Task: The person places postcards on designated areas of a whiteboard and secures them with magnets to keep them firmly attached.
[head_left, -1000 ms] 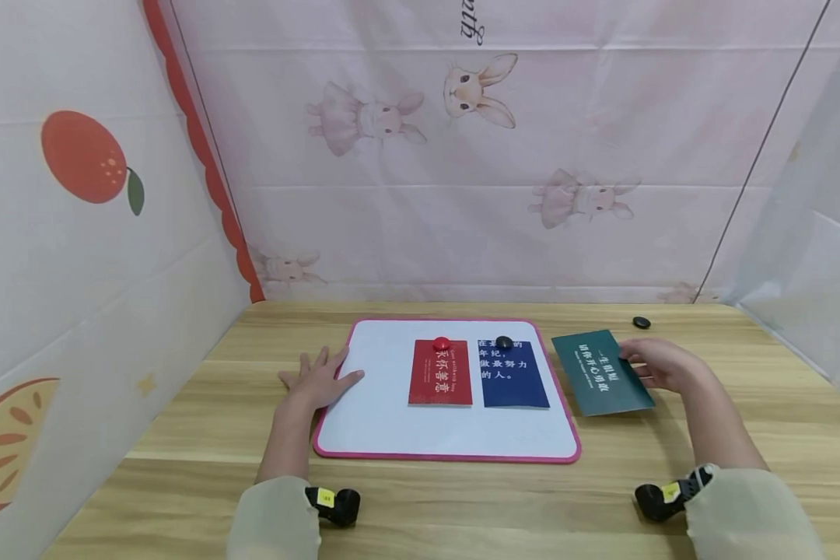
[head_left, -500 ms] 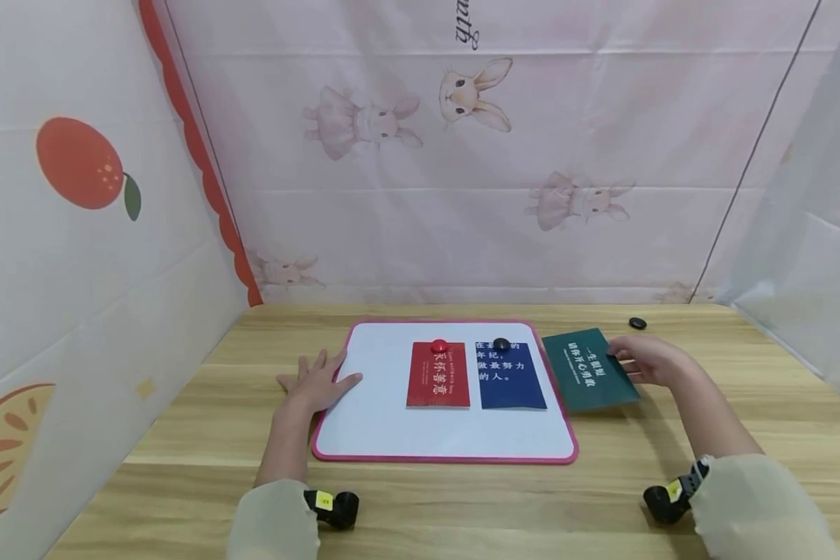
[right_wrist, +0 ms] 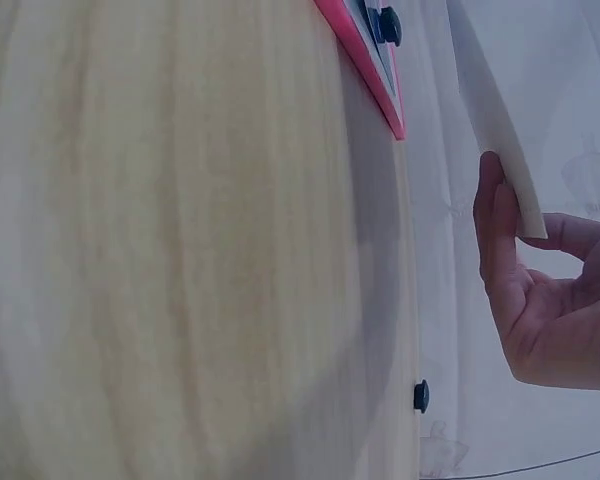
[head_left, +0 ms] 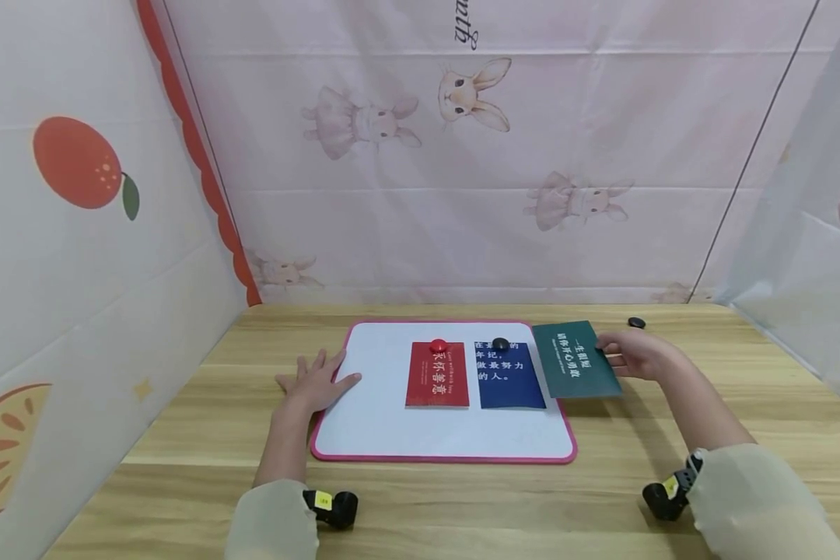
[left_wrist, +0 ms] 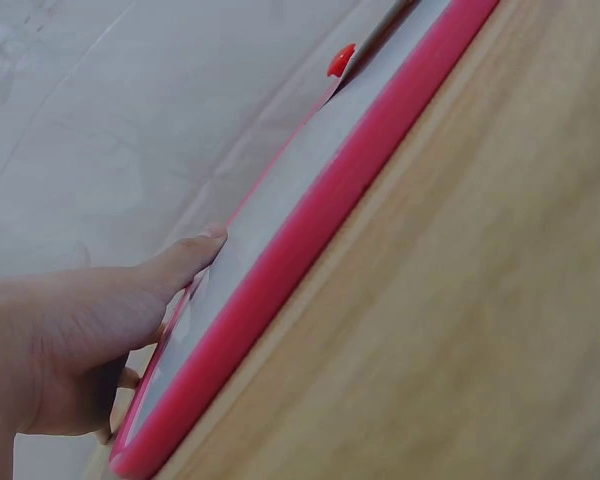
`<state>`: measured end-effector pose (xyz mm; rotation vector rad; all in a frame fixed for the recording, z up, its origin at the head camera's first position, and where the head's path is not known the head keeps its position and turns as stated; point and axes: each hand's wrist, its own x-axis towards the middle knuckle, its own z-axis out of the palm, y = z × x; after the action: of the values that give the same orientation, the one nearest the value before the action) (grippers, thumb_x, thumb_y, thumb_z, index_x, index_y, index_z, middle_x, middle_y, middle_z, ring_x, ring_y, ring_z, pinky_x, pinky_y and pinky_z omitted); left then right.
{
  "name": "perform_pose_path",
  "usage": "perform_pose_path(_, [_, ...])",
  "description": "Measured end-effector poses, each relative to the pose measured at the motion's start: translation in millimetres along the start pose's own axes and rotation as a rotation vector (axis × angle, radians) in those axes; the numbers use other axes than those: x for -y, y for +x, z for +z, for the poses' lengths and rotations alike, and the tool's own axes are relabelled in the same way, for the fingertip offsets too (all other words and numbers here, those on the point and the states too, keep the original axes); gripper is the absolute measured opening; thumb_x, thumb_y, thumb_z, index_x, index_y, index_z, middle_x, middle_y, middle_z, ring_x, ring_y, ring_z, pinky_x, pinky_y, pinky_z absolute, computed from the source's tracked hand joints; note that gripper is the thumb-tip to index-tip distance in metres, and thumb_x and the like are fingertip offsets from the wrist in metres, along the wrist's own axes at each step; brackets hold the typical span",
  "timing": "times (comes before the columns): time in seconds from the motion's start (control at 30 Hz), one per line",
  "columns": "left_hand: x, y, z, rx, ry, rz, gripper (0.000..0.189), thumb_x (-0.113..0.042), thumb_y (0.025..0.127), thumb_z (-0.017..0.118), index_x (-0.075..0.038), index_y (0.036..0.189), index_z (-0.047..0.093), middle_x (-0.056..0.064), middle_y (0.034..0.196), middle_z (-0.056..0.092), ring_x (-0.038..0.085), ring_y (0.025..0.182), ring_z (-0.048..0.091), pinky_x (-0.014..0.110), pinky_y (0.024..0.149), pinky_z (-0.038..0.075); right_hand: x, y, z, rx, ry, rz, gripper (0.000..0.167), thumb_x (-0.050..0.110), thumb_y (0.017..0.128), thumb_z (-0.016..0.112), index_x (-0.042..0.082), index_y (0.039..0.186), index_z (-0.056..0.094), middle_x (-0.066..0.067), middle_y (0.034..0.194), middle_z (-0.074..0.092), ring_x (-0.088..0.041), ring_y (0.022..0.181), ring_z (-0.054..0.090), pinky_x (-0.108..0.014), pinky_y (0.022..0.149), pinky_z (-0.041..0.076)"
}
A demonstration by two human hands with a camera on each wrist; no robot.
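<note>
My right hand pinches the right edge of a dark green card with white lettering. In the right wrist view the card is raised off the table, thumb on one face and fingers on the other. Its left part overlaps the right rim of a pink-framed whiteboard in the head view. My left hand rests on the board's left edge, fingers spread and thumb on the white surface. On the board lie a red card under a red round magnet and a blue card under a black magnet.
Another black magnet lies on the wooden table behind my right hand. A printed cloth wall with rabbits closes off the back, and similar sheets stand at the left and right sides.
My right hand has carried the green card leftward and slightly away from me, from beside the board to over its right rim. The left hand has stayed in place on the board.
</note>
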<state>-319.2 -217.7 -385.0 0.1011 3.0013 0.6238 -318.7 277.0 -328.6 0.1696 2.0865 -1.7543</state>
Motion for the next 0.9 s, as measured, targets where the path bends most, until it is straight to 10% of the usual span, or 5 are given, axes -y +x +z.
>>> perform_pose_path(0.7, [-1.8, -1.5, -1.5, 0.01, -0.003, -0.002, 0.074, -0.052, 0.089, 0.046, -0.012, 0.147, 0.021, 0.028, 0.147, 0.01, 0.052, 0.129, -0.007, 0.073, 0.087, -0.012, 20.2, 6.9, 31.0, 0.029, 0.08, 0.013, 0.059, 0.009, 0.097, 0.037, -0.01, 0.142, 0.003, -0.029, 0.137, 0.022, -0.012, 0.08, 0.061, -0.031, 0.085, 0.047])
perform_pose_path(0.9, [-1.2, -1.5, -1.9, 0.012, -0.006, -0.006, 0.074, -0.052, 0.089, 0.046, -0.012, 0.147, 0.021, 0.027, 0.147, 0.01, 0.052, 0.129, -0.008, 0.073, 0.087, -0.012, 24.6, 10.7, 38.5, 0.036, 0.094, -0.002, 0.053, 0.007, 0.095, 0.039, -0.01, 0.139, 0.014, -0.021, 0.119, 0.04, -0.012, 0.078, 0.062, -0.029, 0.08, 0.049])
